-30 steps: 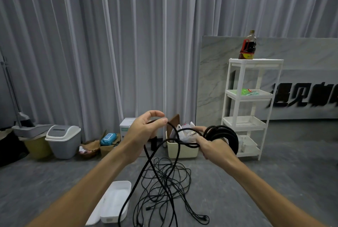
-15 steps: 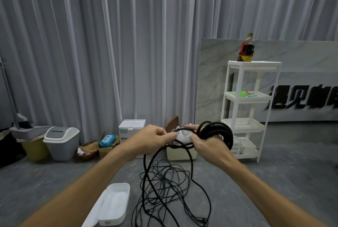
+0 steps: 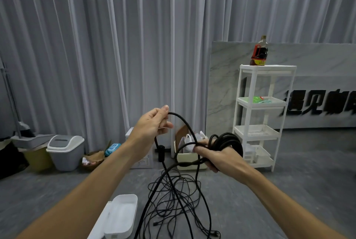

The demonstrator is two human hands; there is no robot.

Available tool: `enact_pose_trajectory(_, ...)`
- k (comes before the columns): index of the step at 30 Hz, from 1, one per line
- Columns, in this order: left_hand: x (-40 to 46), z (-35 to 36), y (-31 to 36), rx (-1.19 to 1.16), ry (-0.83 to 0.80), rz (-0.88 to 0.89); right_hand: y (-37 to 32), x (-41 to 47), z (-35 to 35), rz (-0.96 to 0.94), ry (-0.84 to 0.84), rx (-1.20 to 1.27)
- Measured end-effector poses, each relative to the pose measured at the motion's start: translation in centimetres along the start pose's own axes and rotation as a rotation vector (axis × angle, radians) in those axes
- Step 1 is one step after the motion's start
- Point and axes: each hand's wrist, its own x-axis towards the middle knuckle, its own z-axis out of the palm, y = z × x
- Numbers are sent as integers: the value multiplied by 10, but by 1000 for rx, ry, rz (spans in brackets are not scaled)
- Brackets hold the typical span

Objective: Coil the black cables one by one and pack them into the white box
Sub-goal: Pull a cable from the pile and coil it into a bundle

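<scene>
On the grey floor nearest the camera, the open white box (image 3: 120, 217) lies empty to the lower left, just beside a loose tangle of black cables (image 3: 173, 196) that trails up toward the hands. Above it, the right hand (image 3: 219, 158) is closed around a finished bundle of coils (image 3: 227, 142), while the left hand (image 3: 154, 125), raised higher and to the left, pinches the free run of the same cable (image 3: 185, 123), which arcs down and right into the bundle. The next loop likely means carrying that arc rightward onto the coils. Beyond stand a lidded bin (image 3: 64, 152), a white shelf rack (image 3: 264, 115) and grey curtains (image 3: 96, 46).
</scene>
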Motion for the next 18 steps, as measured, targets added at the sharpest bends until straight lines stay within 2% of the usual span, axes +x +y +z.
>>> enact_pose_trajectory(4, 0, -23, -15, 119, 18, -27, 1, 6, -8, 26, 126, -12)
enact_pose_trajectory(9, -6, -9, -13, 462, -244, -228, -2, 10, -8, -30, 129, -136)
enact_pose_trajectory(11, -5, 10, -4, 708, -311, -157, 0, 14, -3, -49, 91, -225)
enact_pose_trajectory(13, -3, 23, 0, 922, -304, -41, 3, 17, -1, -74, 95, -283)
enact_pose_trajectory(15, -4, 24, 2, 840, -267, 31, 7, 19, -4, -50, 110, -281)
enact_pose_trajectory(18, -8, 9, 4, 436, -251, 38, 9, 14, -15, 7, 83, -298)
